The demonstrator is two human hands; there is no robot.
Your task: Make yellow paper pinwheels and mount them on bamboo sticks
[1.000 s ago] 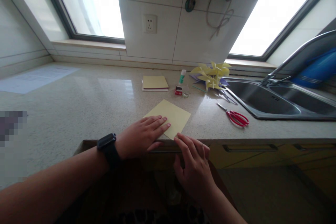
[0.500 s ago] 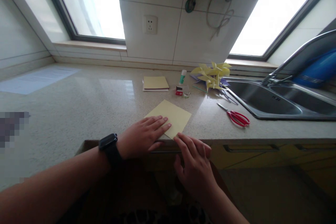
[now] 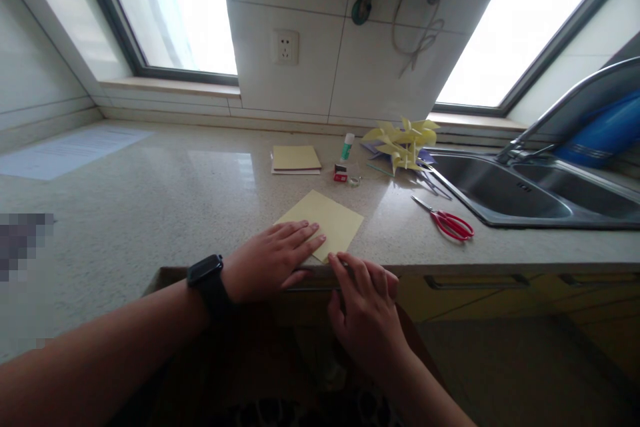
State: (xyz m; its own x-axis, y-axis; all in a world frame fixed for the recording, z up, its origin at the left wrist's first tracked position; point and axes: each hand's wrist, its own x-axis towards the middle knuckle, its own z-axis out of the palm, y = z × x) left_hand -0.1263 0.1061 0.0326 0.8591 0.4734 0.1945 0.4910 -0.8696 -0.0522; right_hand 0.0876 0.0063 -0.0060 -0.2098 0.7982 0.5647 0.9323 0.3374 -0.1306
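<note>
A square sheet of pale yellow paper (image 3: 334, 215) lies on the counter near its front edge, turned so that one corner points toward me. My left hand (image 3: 275, 255) rests flat on the sheet's left side, fingers stretched out and holding nothing. At the near corner, the fingertips of my right hand (image 3: 367, 300) touch the paper. Its fingers are bent, and the thumb sits lower, apart from the sheet. Red-handled scissors (image 3: 451, 224) lie to the right of the paper.
Behind the sheet are a stack of square papers (image 3: 296, 158), a glue stick (image 3: 347, 146) and a small red box (image 3: 341, 173). Yellow paper pinwheels (image 3: 406, 143) lie beside the sink (image 3: 500, 187). A printed sheet (image 3: 70, 150) is at the far left.
My right hand has shifted slightly left along the near corner of the paper. The left hand stays in place on the sheet.
</note>
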